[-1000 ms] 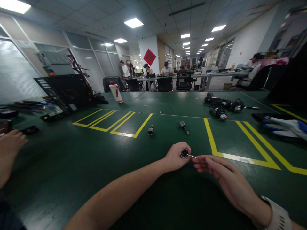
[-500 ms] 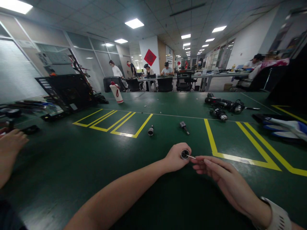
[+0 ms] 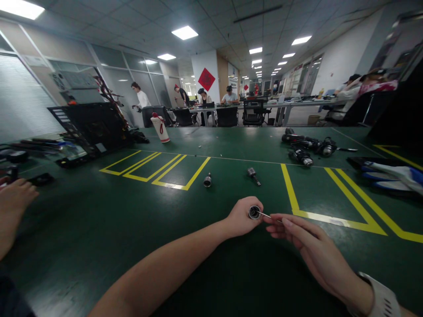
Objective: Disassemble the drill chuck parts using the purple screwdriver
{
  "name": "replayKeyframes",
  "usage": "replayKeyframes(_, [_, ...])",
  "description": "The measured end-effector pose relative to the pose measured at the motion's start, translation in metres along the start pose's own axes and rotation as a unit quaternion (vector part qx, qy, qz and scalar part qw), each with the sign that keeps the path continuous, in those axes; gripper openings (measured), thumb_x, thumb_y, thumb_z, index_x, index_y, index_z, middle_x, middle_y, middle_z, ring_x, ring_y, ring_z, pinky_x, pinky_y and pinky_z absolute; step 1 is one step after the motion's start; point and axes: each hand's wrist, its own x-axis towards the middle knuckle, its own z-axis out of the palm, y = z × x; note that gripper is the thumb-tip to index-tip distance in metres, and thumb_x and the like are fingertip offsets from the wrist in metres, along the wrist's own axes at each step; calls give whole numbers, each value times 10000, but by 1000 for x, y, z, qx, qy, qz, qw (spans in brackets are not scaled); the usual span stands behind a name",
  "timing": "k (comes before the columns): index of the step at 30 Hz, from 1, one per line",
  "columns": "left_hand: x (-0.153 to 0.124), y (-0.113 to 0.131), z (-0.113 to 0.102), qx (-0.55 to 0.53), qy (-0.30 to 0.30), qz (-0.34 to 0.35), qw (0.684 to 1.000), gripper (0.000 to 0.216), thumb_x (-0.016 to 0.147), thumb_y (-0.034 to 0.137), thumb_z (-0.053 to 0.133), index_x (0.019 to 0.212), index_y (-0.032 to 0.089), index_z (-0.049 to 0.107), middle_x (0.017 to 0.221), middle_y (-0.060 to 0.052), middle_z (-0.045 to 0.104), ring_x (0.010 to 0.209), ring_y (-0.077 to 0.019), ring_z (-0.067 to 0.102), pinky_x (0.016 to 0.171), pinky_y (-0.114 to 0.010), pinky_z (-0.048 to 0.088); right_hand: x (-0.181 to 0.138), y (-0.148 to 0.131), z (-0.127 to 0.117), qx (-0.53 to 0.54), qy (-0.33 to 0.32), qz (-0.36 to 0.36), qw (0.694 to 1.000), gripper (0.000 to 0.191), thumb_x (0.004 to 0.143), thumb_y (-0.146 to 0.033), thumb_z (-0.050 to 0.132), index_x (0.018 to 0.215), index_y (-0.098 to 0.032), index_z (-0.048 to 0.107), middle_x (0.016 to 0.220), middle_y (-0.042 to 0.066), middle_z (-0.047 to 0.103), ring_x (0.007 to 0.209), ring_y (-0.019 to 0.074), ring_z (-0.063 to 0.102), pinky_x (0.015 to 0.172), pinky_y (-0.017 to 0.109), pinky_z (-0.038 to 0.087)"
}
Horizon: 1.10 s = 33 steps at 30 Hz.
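My left hand is wrapped round a metal socket, its round open end turned toward me and its rear hidden in the fingers. Between the thumb and fingers of my right hand is a thin metal rod, whose tip reaches the socket's mouth. I cannot make out what kind of tool the rod belongs to. Beyond my hands, one socket bit stands on its wide end on the green table. Another socket bit lies on its side.
Several black power tools lie at the back right, with blue-white gloves at the right edge. A white bottle stands at the back left. Another person's hand is at the far left. Yellow tape marks the table.
The rod's tip has shifted slightly within the socket's mouth; both my hands stay almost in place. A person in white in the background has moved left.
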Motion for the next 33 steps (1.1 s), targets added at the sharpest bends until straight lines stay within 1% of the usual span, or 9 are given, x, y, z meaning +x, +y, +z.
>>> replayKeyframes(3, [0,0,-1,70,-30,-3,997,108,708,131,628,684,155,526,716,13,533,689,-125,502,695,-264,403,0,3,-2,-90,-12,-34,995,301,806,-423,622,1010,-224,719,1054,86,709,959,263,636,893,458,466])
replayKeyframes(5, [-1,-1,-1,99,-46,4,994,92,711,139,627,707,158,537,734,12,546,708,-130,513,727,-278,396,0,3,-1,-94,-18,-36,995,300,804,-426,622,999,-221,723,1036,88,713,943,264,640,886,463,465])
replayKeyframes(8, [-1,-4,-1,95,-44,18,994,94,709,138,630,726,158,540,749,13,552,710,-126,515,735,-272,394,1,-1,0,-32,-17,-4,999,291,789,-418,637,954,-199,736,1015,94,718,935,268,645,872,455,477])
replayKeyframes(12, [0,-6,1,55,-35,25,998,98,711,136,623,703,156,527,730,11,541,678,-117,501,684,-247,404,3,-5,0,66,-15,44,997,245,802,-362,630,921,-177,739,987,90,729,932,255,656,871,430,493])
replayKeyframes(19, [0,-5,2,14,-17,24,999,109,695,125,630,694,154,526,714,10,536,667,-115,498,653,-237,415,6,0,-2,117,-29,42,992,239,826,-352,600,922,-180,736,987,91,731,930,241,661,889,418,490])
replayKeyframes(23, [0,-4,1,2,-12,18,1000,132,701,154,655,701,152,523,715,9,534,674,-118,501,650,-236,414,4,-1,-2,79,-7,10,997,248,793,-377,641,927,-193,738,1001,88,725,941,254,650,877,429,490])
replayKeyframes(28, [-1,-1,-1,-2,-21,18,1000,122,699,143,642,696,151,520,721,11,526,683,-118,496,647,-237,399,-1,2,-4,-58,-12,-52,997,284,803,-412,629,988,-219,726,1036,88,712,952,261,633,869,442,477])
replayKeyframes(31, [-1,-2,-1,-11,-25,26,999,112,694,129,627,689,150,516,715,16,513,677,-114,489,643,-236,393,-2,4,-4,-105,-25,-60,992,272,821,-409,609,999,-237,722,1041,80,710,941,258,637,866,442,474])
replayKeyframes(33, [-1,-3,-1,-24,-18,29,999,115,691,122,621,682,151,511,703,21,503,666,-110,484,631,-231,392,-2,3,-3,-97,-29,-55,993,267,825,-405,605,990,-233,725,1031,82,713,929,257,641,853,438,480])
